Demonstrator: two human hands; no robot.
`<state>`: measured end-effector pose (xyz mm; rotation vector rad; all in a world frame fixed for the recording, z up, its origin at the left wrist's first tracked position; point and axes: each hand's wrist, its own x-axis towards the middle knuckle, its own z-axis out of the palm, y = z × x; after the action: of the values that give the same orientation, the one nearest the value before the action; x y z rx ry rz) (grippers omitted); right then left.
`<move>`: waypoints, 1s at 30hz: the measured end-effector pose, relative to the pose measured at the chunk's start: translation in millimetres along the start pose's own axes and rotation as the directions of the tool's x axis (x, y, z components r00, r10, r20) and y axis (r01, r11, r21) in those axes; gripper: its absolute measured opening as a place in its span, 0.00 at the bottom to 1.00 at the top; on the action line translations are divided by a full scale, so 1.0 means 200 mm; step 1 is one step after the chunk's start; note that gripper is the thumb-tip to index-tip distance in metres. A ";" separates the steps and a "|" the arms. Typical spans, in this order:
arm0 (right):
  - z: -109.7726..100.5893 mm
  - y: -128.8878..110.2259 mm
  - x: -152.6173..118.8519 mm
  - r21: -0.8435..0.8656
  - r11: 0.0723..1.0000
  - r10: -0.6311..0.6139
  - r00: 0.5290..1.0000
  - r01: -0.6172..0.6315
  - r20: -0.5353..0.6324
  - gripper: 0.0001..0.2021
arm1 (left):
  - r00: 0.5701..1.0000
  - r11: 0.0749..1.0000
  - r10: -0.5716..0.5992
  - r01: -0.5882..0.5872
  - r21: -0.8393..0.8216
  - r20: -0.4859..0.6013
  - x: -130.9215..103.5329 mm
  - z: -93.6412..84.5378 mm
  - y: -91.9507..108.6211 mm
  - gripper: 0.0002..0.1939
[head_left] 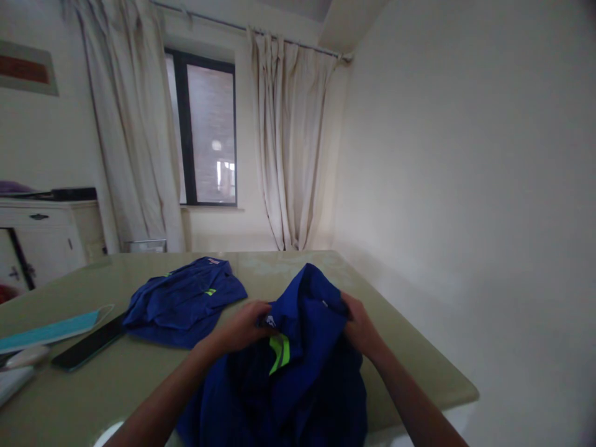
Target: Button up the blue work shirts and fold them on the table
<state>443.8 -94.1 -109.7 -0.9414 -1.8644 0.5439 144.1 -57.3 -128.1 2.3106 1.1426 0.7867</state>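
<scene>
A dark blue jacket (307, 372) with a bright yellow-green patch hangs bunched over the near edge of the table, its collar raised. My left hand (244, 326) grips the cloth left of the collar, next to the patch, with thumb and fingers closed on it. On the other side, my right hand (358, 323) holds the collar's right edge; its fingertips are partly hidden behind the fabric. A second blue garment (181, 304) with yellow-green marks lies crumpled on the table, beyond my left forearm.
On the left of the greenish table (400, 347) lie a phone (88, 344), a light blue face mask (56, 329) and a white rounded object (28, 356). A white cabinet (51, 233) stands at the far left. The wall (465, 186) runs along the table's right side.
</scene>
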 end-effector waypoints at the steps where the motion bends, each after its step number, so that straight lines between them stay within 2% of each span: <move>1: -0.05 -0.02 0.02 -0.077 0.997 -0.025 0.998 0.020 -0.062 0.19 | 0.999 0.995 0.022 -0.019 0.094 -0.035 -0.02 -0.03 0.02 0.05; 3: -0.14 -0.03 0.04 -0.218 0.976 -0.036 0.982 -0.005 -0.188 0.24 | 0.992 0.980 0.058 -0.035 0.194 -0.115 -0.06 -0.12 0.06 0.07; 4: -0.17 -0.03 0.05 -0.263 0.964 -0.025 0.968 -0.043 -0.251 0.26 | 0.988 0.983 0.065 -0.039 0.181 -0.138 -0.08 -0.16 0.08 0.08; 6: -0.22 -0.01 0.06 -0.294 0.946 0.019 0.930 -0.136 -0.366 0.31 | 0.993 0.996 0.067 -0.062 0.060 -0.096 -0.13 -0.23 0.13 0.12; 8: -0.22 -0.01 0.07 -0.290 0.938 0.047 0.900 -0.189 -0.433 0.35 | 0.998 0.996 0.048 -0.051 -0.079 -0.046 -0.16 -0.24 0.18 0.14; 10: -0.17 -0.03 0.09 -0.312 0.937 0.006 0.897 -0.159 -0.441 0.36 | 0.998 0.989 0.014 -0.024 -0.147 -0.068 -0.17 -0.19 0.23 0.25; 12: -0.09 -0.08 0.12 -0.357 0.931 -0.086 0.911 -0.070 -0.403 0.37 | 0.998 0.979 -0.002 -0.009 -0.203 -0.056 -0.15 -0.11 0.25 0.47; 14: -0.01 -0.13 0.14 -0.379 0.925 -0.152 0.937 0.022 -0.315 0.40 | 0.999 0.935 0.005 0.013 -0.354 0.049 -0.11 -0.02 0.26 0.61; 15: 0.02 -0.16 0.16 -0.374 0.926 -0.164 0.952 0.058 -0.258 0.41 | 0.995 0.892 -0.001 0.044 -0.449 0.096 -0.08 0.02 0.25 0.62; 17: 0.05 -0.21 0.19 -0.328 0.940 -0.153 0.977 0.098 -0.147 0.40 | 0.988 0.780 -0.057 0.133 -0.611 0.141 -0.03 0.06 0.24 0.54; 20: 0.02 -0.27 0.22 -0.164 0.983 -0.086 0.996 0.086 0.008 0.37 | 0.966 0.668 -0.144 0.255 -0.700 0.214 0.02 0.07 0.21 0.46; 22: -0.04 -0.29 0.23 0.001 1.000 -0.030 0.990 0.030 0.137 0.37 | 0.949 0.656 -0.144 0.304 -0.691 0.281 0.04 0.05 0.19 0.42; 24: -0.10 -0.29 0.23 0.169 0.984 0.017 0.971 -0.059 0.240 0.36 | 0.949 0.680 -0.119 0.291 -0.673 0.291 0.04 0.03 0.18 0.38; 26: -0.16 -0.26 0.22 0.314 0.935 0.071 0.956 -0.163 0.283 0.31 | 0.974 0.706 -0.095 0.212 -0.675 0.206 0.04 0.01 0.16 0.31; 28: -0.20 -0.22 0.21 0.414 0.877 0.132 0.950 -0.245 0.282 0.24 | 0.993 0.730 -0.107 0.115 -0.674 0.053 0.04 -0.02 0.15 0.26; 30: -0.23 -0.16 0.20 0.440 0.852 0.179 0.947 -0.284 0.265 0.21 | 0.976 0.772 -0.180 0.063 -0.632 -0.122 0.04 -0.06 0.13 0.25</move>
<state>463.3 -81.8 -44.1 -0.7988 -1.6875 1.2357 155.2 -64.5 -101.9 1.6162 0.9004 1.1359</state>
